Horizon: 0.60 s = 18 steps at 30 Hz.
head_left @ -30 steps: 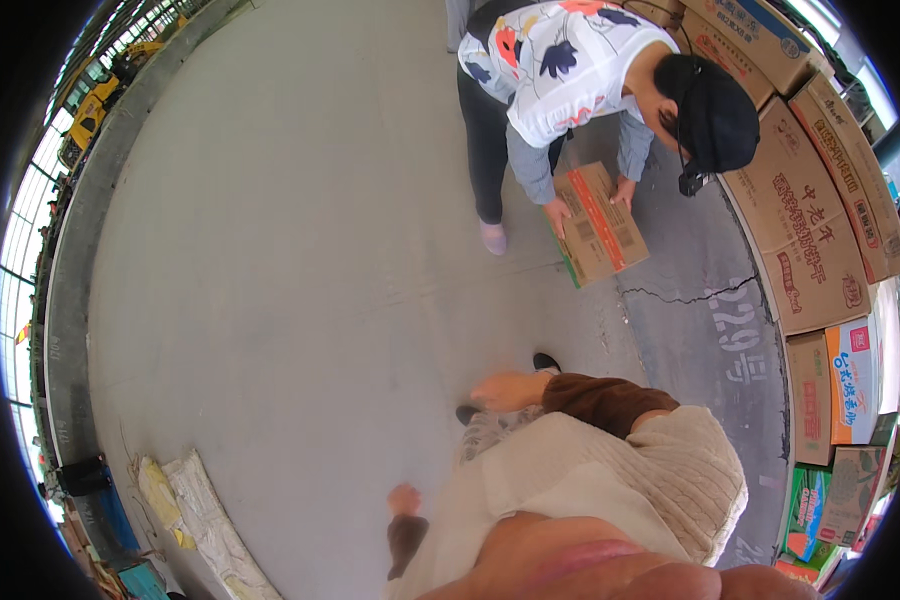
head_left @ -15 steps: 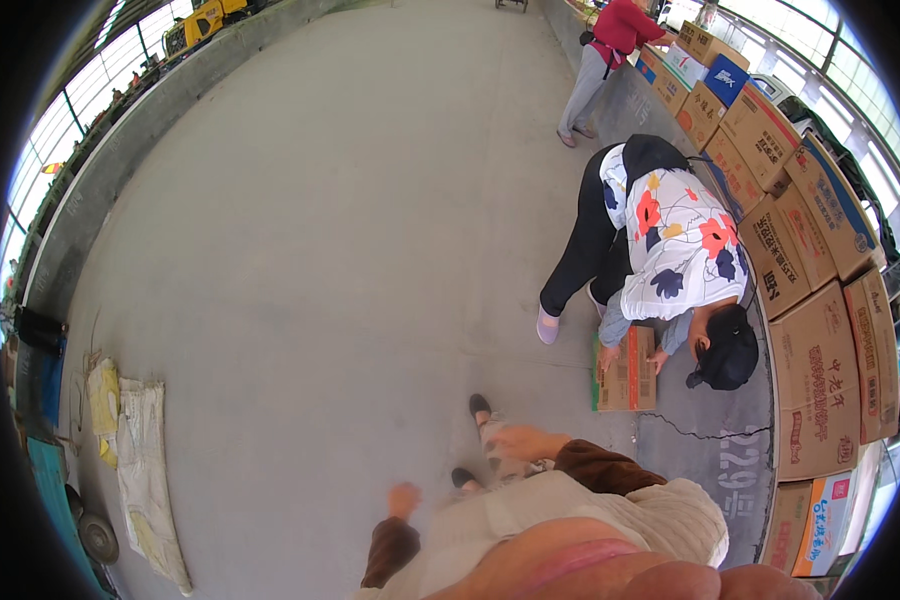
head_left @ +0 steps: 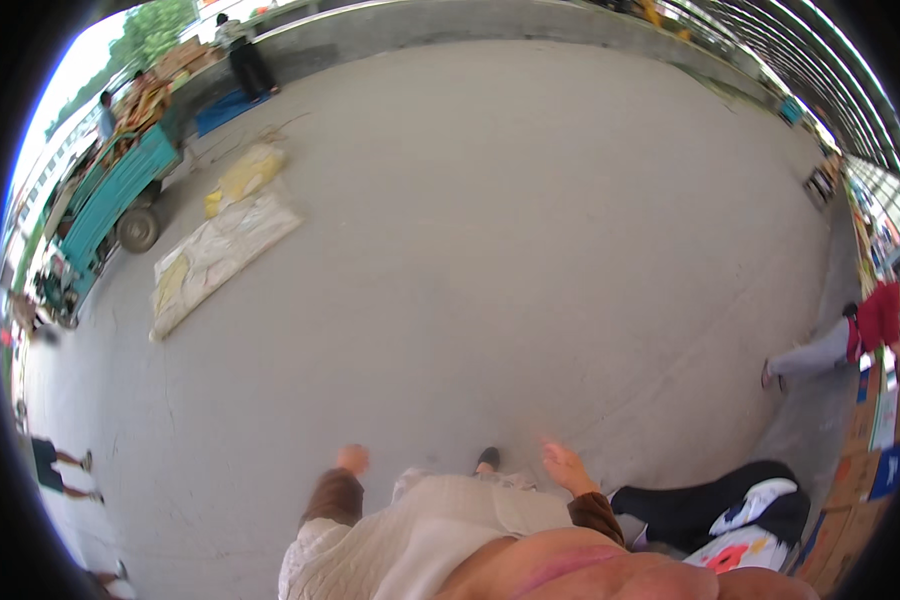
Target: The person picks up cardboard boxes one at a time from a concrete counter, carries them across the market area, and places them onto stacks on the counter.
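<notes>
Left hand (head_left: 352,460) is too blurry to tell how the fingers sit. Black, round-toed shoe (head_left: 488,459) pokes out near, between the hands. Right hand (head_left: 568,468) looks empty, fingers loosely apart. Far left, teal truck (head_left: 120,190), then whitish-yellow sacks (head_left: 225,245), dull grey floor (head_left: 470,250), brown boxes (head_left: 848,540) near right.

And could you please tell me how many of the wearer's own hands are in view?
2: the left hand is left of the black shoe, and the right hand is right of it. Neither is hidden, though both look blurred.
</notes>
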Motion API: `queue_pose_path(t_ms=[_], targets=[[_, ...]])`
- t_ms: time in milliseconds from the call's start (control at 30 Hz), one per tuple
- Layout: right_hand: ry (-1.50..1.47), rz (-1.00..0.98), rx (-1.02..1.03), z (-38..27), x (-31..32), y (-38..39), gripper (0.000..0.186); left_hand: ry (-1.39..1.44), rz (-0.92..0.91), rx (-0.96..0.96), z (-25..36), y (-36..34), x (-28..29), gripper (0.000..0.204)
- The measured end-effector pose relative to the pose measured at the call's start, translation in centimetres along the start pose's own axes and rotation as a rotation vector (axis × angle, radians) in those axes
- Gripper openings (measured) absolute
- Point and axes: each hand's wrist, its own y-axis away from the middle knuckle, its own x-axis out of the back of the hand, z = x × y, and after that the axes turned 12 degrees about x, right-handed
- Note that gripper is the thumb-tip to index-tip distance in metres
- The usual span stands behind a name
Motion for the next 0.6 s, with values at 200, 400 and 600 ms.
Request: queue_pose_path(t_ms=[200, 400, 600], targets=[[0.213, -0.196, 0.195, -2.0, 6.3, -17.5, 0.038, 0.364, -0.161, 0.295, 6.1, 2.6, 0.5, 0.021], [0.037, -0.264, 0.352, -6.3, 5.6, -32.4, 0.036, 0.397, -0.618, 0.455, 8.7, 3.0, -2.4, 0.031], [0.208, -0.270, 0.056, 6.1, 4.6, -39.8, 0.027, 0.424, -0.438, 0.452, 5.3, -13.1, 3.3, 0.023]])
